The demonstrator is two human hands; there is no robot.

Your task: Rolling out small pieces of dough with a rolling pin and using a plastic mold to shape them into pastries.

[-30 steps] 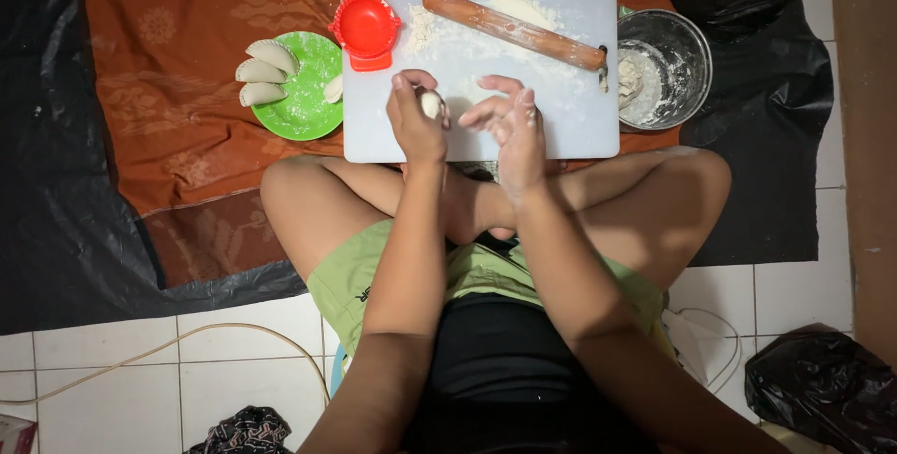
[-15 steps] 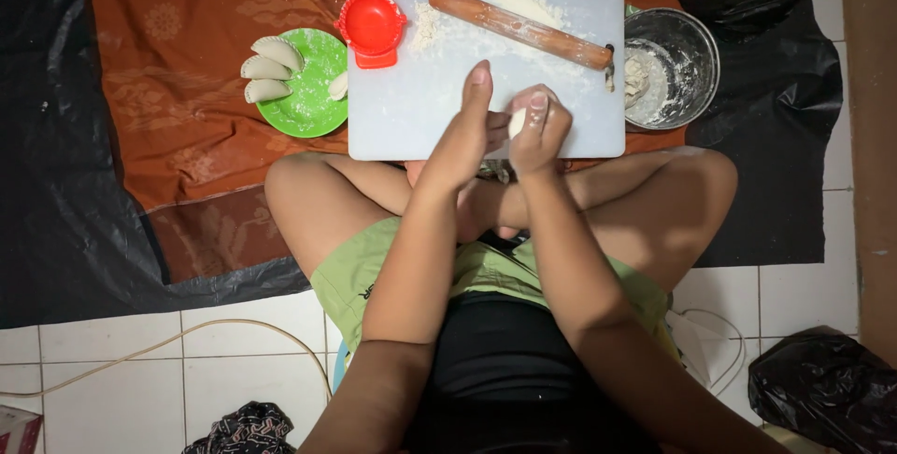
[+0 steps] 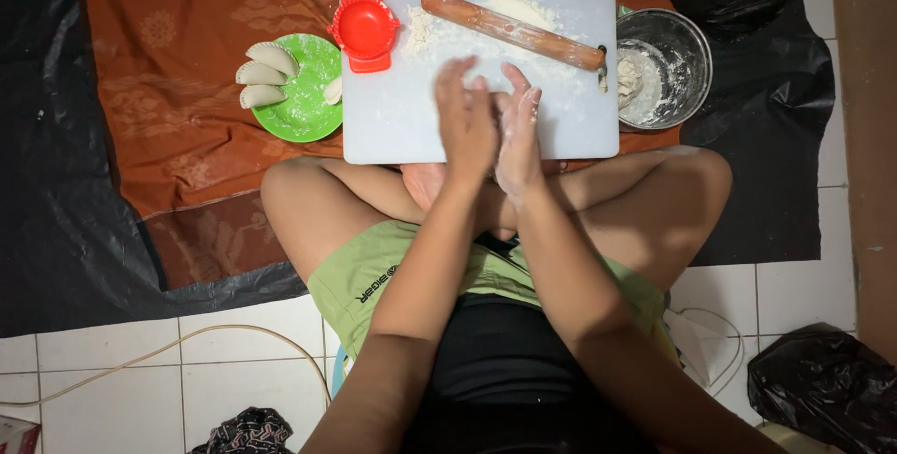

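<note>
My left hand and my right hand are pressed palm to palm, fingers straight and floury, over the near part of a white cutting board. The small dough piece that they hold is hidden between the palms. A wooden rolling pin lies slanted across the far side of the board beside a heap of flour. On the board's far left corner sits a red dumpling press.
A green plate with three folded dumplings sits left of the board on an orange cloth. A metal bowl with dough stands at the right. Black bags and a cable lie on the tiled floor.
The dough piece went from my left fingers to my right hand. Both hands then closed palm to palm over it, and it is out of sight now.
</note>
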